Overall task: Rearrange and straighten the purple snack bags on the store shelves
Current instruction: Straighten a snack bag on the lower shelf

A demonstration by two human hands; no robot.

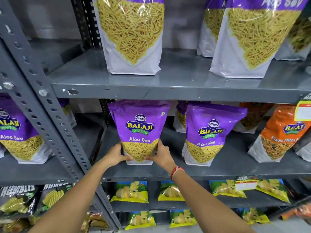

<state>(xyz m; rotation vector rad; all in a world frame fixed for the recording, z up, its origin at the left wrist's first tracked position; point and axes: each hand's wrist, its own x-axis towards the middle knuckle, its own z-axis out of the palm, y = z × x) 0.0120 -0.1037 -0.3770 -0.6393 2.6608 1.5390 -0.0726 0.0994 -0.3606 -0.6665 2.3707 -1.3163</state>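
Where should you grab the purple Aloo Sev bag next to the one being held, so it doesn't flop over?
Probably low down, on both side edges, coming from the front. The free purple bag leans a little and its top is soft, while the full bottom looks firmer. That is how the left hand and right hand hold the middle bag.

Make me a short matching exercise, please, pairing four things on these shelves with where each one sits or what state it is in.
Things:
1. held purple bag
2. orange bag
3. yellow-green chip packets
4. red wrist thread

Places or states:
A. shelf below the hands
B. on the right arm
C. gripped low by left hand and right hand
D. far right of the middle shelf

Pairs: 1-C, 2-D, 3-A, 4-B
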